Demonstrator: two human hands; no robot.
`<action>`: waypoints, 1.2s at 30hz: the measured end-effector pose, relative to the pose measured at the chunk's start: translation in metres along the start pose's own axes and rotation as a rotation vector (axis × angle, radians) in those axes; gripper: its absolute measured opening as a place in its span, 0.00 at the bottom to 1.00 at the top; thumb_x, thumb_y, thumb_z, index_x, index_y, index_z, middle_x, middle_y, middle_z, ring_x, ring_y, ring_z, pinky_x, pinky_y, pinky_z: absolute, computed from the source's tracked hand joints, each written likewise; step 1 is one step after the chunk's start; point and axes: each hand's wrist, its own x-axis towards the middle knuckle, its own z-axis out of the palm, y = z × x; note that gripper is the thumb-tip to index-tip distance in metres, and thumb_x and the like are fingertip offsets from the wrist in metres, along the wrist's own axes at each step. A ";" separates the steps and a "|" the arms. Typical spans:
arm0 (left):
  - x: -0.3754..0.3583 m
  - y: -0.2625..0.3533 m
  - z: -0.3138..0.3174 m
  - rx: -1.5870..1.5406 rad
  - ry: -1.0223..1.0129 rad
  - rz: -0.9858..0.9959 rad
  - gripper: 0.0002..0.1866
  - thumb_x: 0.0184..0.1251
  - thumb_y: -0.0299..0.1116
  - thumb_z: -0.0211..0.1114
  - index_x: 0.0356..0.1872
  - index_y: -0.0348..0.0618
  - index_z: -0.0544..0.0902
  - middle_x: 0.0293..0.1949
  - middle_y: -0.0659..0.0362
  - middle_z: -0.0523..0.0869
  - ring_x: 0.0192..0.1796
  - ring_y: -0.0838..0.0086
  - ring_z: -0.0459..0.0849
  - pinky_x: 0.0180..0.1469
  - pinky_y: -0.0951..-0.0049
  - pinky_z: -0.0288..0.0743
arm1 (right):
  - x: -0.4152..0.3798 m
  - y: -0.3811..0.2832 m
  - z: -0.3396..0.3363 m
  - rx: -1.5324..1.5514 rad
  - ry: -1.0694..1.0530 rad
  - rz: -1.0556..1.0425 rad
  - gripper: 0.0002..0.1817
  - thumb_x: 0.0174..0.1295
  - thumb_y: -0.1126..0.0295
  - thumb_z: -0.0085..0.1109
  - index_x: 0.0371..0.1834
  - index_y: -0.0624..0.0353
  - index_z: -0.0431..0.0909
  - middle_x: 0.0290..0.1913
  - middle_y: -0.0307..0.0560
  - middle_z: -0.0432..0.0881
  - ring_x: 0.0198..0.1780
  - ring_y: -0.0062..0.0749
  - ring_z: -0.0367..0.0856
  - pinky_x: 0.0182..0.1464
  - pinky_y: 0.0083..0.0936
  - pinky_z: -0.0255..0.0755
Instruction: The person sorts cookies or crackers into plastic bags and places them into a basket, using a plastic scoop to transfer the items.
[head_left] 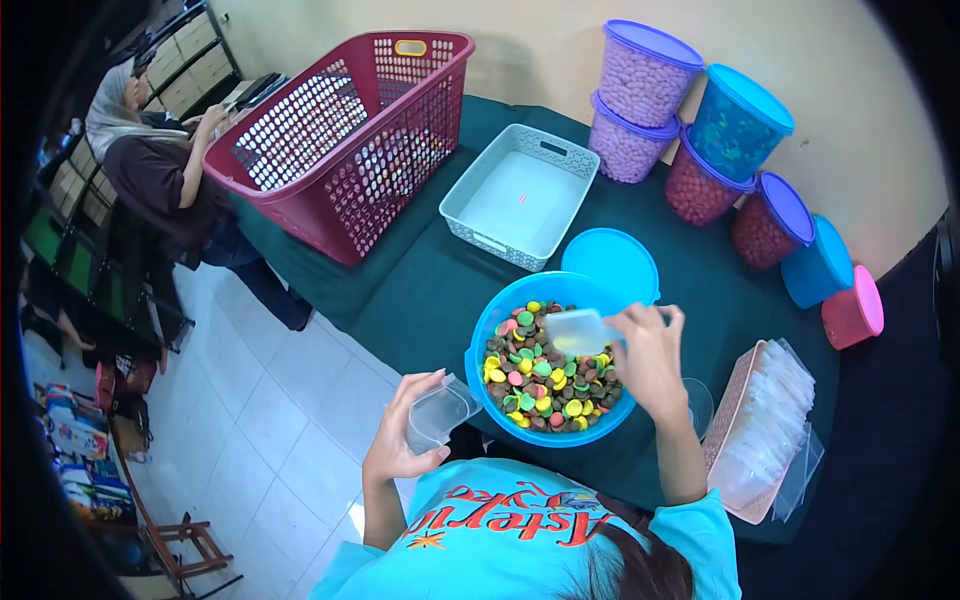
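A blue round tub (pixel 478 335) full of small shell-shaped pieces (pixel 530 385) in brown, yellow, green and pink stands in front of me. Over the pieces, my right hand (pixel 652 360) grips a translucent scoop (pixel 578 330); what the scoop holds is hard to make out. To the left of the tub, my left hand (pixel 392 440) is wrapped round a clear plastic cup (pixel 440 412), tilted toward the tub. Behind the tub lies a blue lid (pixel 618 262).
A pale green basket (pixel 522 190) and a large maroon basket (pixel 330 190) stand farther back. Lidded tubs (pixel 740 120) line the right wall. A pink basket (pixel 735 440) holds plastic bags (pixel 770 425). A person (pixel 150 180) stands at far left.
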 end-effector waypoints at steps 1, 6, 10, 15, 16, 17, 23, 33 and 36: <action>0.000 0.003 0.000 0.027 -0.036 -0.002 0.42 0.31 0.39 0.66 0.57 0.38 0.67 0.49 0.50 0.71 0.51 0.60 0.73 0.54 0.64 0.65 | 0.003 0.002 -0.001 0.003 0.002 -0.008 0.12 0.42 0.79 0.58 0.33 0.56 0.78 0.31 0.41 0.74 0.39 0.33 0.73 0.51 0.39 0.55; 0.005 0.011 0.006 0.066 -0.131 -0.038 0.43 0.32 0.39 0.69 0.59 0.39 0.65 0.50 0.50 0.71 0.54 0.59 0.71 0.55 0.63 0.64 | 0.015 0.004 0.010 -0.206 0.070 -0.075 0.11 0.42 0.77 0.56 0.31 0.54 0.77 0.30 0.39 0.73 0.38 0.30 0.72 0.46 0.34 0.56; 0.008 0.011 0.021 0.020 -0.168 -0.052 0.45 0.33 0.40 0.69 0.59 0.38 0.64 0.51 0.49 0.71 0.55 0.59 0.71 0.57 0.64 0.62 | 0.020 0.006 0.023 -0.260 0.083 -0.154 0.09 0.43 0.76 0.56 0.30 0.52 0.75 0.28 0.37 0.73 0.37 0.27 0.72 0.43 0.31 0.57; 0.000 0.013 0.022 -0.001 -0.129 -0.084 0.44 0.35 0.39 0.70 0.60 0.37 0.63 0.53 0.48 0.73 0.56 0.60 0.72 0.59 0.64 0.60 | 0.031 0.006 0.041 -0.211 0.106 -0.249 0.08 0.43 0.76 0.55 0.29 0.53 0.74 0.25 0.37 0.73 0.35 0.26 0.73 0.44 0.31 0.58; -0.001 0.012 0.023 -0.007 -0.130 -0.085 0.44 0.35 0.39 0.70 0.60 0.37 0.63 0.53 0.48 0.73 0.56 0.60 0.72 0.59 0.64 0.60 | 0.033 0.006 0.043 -0.171 0.038 -0.251 0.09 0.44 0.76 0.56 0.31 0.54 0.74 0.27 0.39 0.75 0.37 0.29 0.74 0.44 0.32 0.58; -0.002 0.010 0.023 -0.013 -0.128 -0.093 0.44 0.35 0.39 0.70 0.60 0.37 0.63 0.54 0.48 0.73 0.57 0.60 0.71 0.59 0.65 0.60 | 0.035 0.007 0.046 -0.173 0.034 -0.254 0.09 0.44 0.76 0.56 0.31 0.54 0.74 0.27 0.39 0.75 0.37 0.29 0.74 0.44 0.32 0.58; -0.003 0.010 0.020 0.012 -0.143 -0.104 0.45 0.35 0.38 0.70 0.60 0.38 0.62 0.54 0.48 0.72 0.58 0.59 0.71 0.59 0.64 0.61 | 0.042 -0.002 0.064 0.048 -0.299 -0.167 0.14 0.45 0.76 0.56 0.38 0.58 0.72 0.32 0.45 0.79 0.41 0.39 0.74 0.47 0.39 0.56; 0.008 0.008 0.010 -0.010 -0.229 -0.128 0.43 0.36 0.40 0.70 0.59 0.38 0.64 0.52 0.48 0.74 0.55 0.59 0.74 0.56 0.65 0.64 | 0.041 0.003 0.054 0.306 -0.516 -0.198 0.11 0.52 0.67 0.53 0.38 0.57 0.78 0.26 0.47 0.78 0.37 0.38 0.74 0.46 0.38 0.51; 0.011 0.006 0.007 -0.021 -0.266 -0.119 0.42 0.36 0.40 0.70 0.59 0.38 0.64 0.51 0.48 0.75 0.54 0.59 0.74 0.56 0.65 0.65 | 0.041 0.005 0.047 0.328 -0.556 -0.204 0.11 0.52 0.66 0.53 0.37 0.57 0.78 0.26 0.48 0.78 0.38 0.38 0.74 0.46 0.37 0.50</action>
